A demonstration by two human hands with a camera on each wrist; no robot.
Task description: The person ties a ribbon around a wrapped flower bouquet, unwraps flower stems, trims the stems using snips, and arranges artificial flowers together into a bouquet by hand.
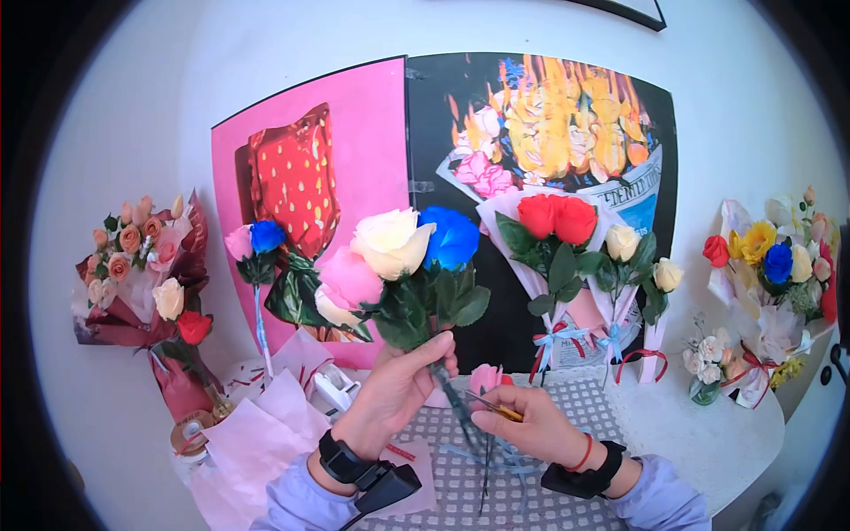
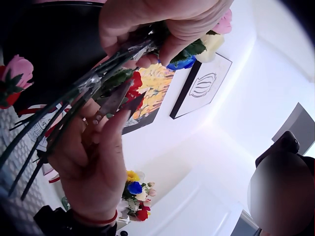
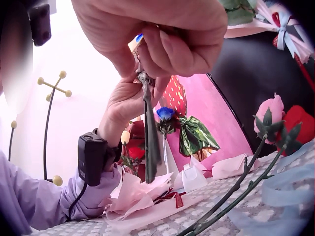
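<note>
My left hand (image 1: 403,389) grips a bunch of artificial roses just beneath its leaves. A cream rose (image 1: 390,243), a pink rose (image 1: 350,279) and a blue rose (image 1: 452,239) top the bunch. Its green stems (image 2: 74,105) slant down out of the fist, with clear wrapping around part of them in the left wrist view. Scissors (image 1: 503,411) with a yellowish handle are held in my right hand (image 1: 540,432), their blades (image 2: 114,101) close beside the stems under the left hand. The handle is mostly hidden by the right fingers.
A pink rose (image 3: 269,110) and a red rose (image 3: 299,128) lie on the checked cloth (image 1: 567,425), near blue ribbon (image 3: 285,191). Pink wrapping paper (image 1: 257,442) and a white dispenser (image 1: 336,387) sit left. Wrapped bouquets (image 1: 558,230) stand behind; others stand at both sides.
</note>
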